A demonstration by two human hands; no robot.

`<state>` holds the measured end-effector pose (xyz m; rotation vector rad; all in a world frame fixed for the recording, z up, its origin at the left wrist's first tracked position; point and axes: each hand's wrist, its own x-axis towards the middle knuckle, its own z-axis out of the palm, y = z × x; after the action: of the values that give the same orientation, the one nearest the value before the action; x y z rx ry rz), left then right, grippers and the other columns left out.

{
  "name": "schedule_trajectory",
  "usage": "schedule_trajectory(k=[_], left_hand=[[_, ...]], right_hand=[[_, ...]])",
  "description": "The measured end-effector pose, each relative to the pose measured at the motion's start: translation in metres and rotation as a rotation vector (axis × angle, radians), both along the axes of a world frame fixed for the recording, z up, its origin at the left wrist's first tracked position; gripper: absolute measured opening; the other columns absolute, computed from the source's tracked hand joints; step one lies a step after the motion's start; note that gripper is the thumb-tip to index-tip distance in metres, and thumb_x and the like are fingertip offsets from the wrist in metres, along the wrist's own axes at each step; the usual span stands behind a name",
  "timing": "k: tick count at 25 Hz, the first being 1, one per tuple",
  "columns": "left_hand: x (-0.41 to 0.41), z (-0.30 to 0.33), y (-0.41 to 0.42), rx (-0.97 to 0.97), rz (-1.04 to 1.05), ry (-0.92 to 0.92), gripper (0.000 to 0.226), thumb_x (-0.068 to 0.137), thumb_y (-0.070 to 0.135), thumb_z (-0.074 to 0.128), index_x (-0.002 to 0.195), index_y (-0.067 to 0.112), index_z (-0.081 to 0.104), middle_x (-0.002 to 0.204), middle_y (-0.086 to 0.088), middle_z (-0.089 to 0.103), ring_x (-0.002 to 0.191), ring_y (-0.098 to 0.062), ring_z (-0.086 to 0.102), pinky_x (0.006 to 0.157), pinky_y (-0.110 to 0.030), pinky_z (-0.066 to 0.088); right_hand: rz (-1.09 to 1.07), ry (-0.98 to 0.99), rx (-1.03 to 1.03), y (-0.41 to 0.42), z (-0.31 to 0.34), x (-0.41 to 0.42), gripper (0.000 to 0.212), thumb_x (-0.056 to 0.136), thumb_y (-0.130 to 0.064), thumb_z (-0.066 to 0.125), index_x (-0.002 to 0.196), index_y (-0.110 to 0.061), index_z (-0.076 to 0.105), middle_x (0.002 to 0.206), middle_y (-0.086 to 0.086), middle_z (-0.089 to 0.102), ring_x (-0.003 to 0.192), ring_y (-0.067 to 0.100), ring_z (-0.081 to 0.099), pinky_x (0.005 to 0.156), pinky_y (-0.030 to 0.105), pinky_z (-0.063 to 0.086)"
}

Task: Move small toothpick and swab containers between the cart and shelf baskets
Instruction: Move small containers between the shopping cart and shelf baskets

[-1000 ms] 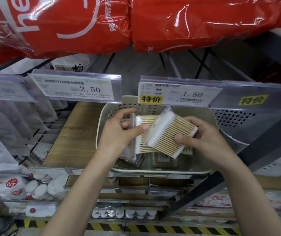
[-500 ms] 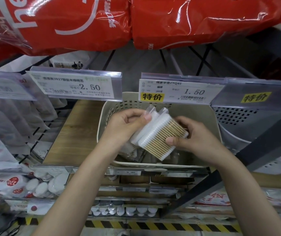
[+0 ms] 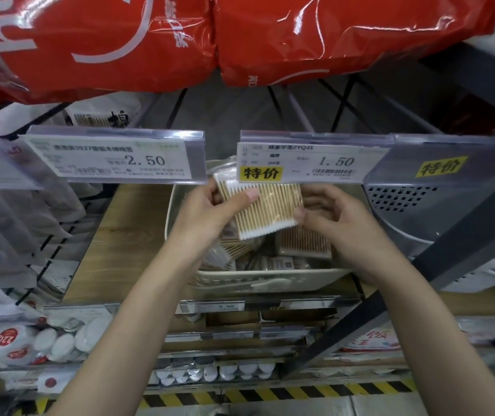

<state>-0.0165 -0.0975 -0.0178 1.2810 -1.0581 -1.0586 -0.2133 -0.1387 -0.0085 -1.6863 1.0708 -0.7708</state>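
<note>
Left hand (image 3: 207, 214) has its thumb clamped over a clear pack of wooden cotton swabs (image 3: 262, 207), right hand (image 3: 334, 223) pinching its right edge. Pack's held up over the cream shelf basket (image 3: 270, 283), right under the 1.50 price tag (image 3: 309, 163). More swab packs (image 3: 304, 244) lie in the basket's front half.

Two big red plastic packs (image 3: 240, 34) hang over the wooden shelf board (image 3: 120, 244). Along the rail above that board sit a 2.50 price tag (image 3: 111, 160) at its left and a 1.50 price tag (image 3: 312, 163) farther right. Below the board's left end lie white round pads (image 3: 60, 340), and black-and-yellow hazard tape (image 3: 270, 396) runs lowest.
</note>
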Motion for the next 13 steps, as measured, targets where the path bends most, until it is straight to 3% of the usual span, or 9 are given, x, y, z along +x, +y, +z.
schedule_trajectory(k=[3, 5, 8, 10, 13], left_hand=[[0.004, 0.003, -0.007, -0.062, 0.056, 0.006, 0.023, 0.086, 0.015, 0.065, 0.109, 0.012, 0.062, 0.096, 0.001, 0.073, 0.088, -0.010, 0.070, 0.072, -0.025, 0.057], [0.009, 0.001, -0.012, -0.081, 0.101, 0.022, 0.029, 0.086, 0.021, 0.067, 0.113, 0.012, 0.062, 0.103, -0.004, 0.071, 0.095, -0.016, 0.068, 0.085, -0.040, 0.056], [0.015, -0.003, -0.013, -0.112, 0.084, 0.072, 0.052, 0.077, 0.036, 0.071, 0.122, 0.014, 0.058, 0.114, -0.004, 0.068, 0.107, -0.020, 0.064, 0.096, -0.047, 0.049], [0.017, -0.005, -0.013, -0.127, 0.073, 0.080, 0.061, 0.075, 0.039, 0.071, 0.128, 0.013, 0.054, 0.119, -0.004, 0.066, 0.111, -0.020, 0.062, 0.099, -0.047, 0.047], [0.017, -0.005, -0.015, -0.134, 0.070, 0.081, 0.057, 0.079, 0.034, 0.071, 0.128, 0.012, 0.054, 0.118, -0.003, 0.066, 0.110, -0.019, 0.062, 0.098, -0.045, 0.048]], right_hand=[[-0.062, 0.087, -0.097, -0.015, 0.000, -0.005, 0.026, 0.091, -0.017, 0.059, 0.116, -0.024, 0.060, 0.111, -0.006, 0.066, 0.102, 0.008, 0.062, 0.095, 0.034, 0.050], [0.041, 0.444, -0.187, -0.039, -0.006, 0.001, 0.032, 0.091, -0.015, 0.059, 0.123, -0.016, 0.058, 0.118, -0.006, 0.062, 0.105, 0.010, 0.058, 0.096, 0.034, 0.047], [0.239, 1.054, -0.069, -0.073, -0.022, 0.017, 0.052, 0.086, -0.023, 0.066, 0.134, -0.013, 0.047, 0.128, 0.005, 0.055, 0.111, 0.022, 0.055, 0.095, 0.038, 0.046], [0.293, 1.184, 0.011, -0.088, -0.033, 0.023, 0.063, 0.082, -0.028, 0.070, 0.138, -0.016, 0.043, 0.133, 0.007, 0.053, 0.116, 0.025, 0.053, 0.098, 0.042, 0.045], [0.315, 1.195, 0.068, -0.094, -0.032, 0.022, 0.067, 0.081, -0.033, 0.071, 0.139, -0.018, 0.042, 0.135, 0.006, 0.052, 0.119, 0.025, 0.051, 0.101, 0.043, 0.043]])
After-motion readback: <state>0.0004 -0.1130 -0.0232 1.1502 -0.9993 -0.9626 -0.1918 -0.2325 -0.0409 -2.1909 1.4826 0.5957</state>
